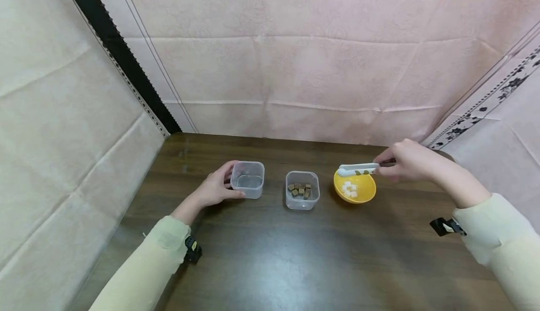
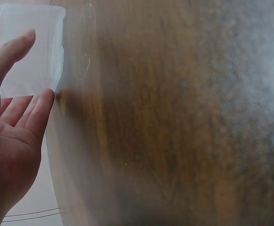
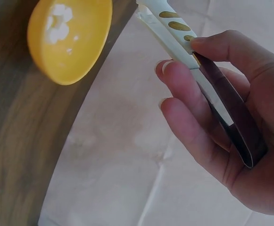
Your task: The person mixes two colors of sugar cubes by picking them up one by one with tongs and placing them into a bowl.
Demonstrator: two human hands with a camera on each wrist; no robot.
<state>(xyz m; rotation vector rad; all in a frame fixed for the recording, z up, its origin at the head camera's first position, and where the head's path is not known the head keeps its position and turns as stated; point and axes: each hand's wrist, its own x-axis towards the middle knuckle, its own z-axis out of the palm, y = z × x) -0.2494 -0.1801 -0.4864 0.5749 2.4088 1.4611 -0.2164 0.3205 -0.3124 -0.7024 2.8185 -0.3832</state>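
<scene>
My left hand (image 1: 215, 187) holds a clear plastic container (image 1: 247, 179) at its left side, thumb in front and fingers behind; no contents show in it. In the left wrist view the thumb (image 2: 19, 49) lies across the container's wall. My right hand (image 1: 407, 161) grips a pair of tongs (image 3: 221, 96) with white, leaf-patterned ends and a dark handle. The tong tips hang over the far rim of a yellow bowl (image 1: 355, 198), and nothing shows between them. Several white cubes (image 1: 349, 189) lie in the bowl.
Between the held container and the bowl stands a second clear container (image 1: 302, 205) with several brown cubes (image 1: 298, 191) inside. All stand on a dark wooden table (image 1: 261, 254). Pale cloth (image 1: 295, 76) hangs behind its far edge and at both sides.
</scene>
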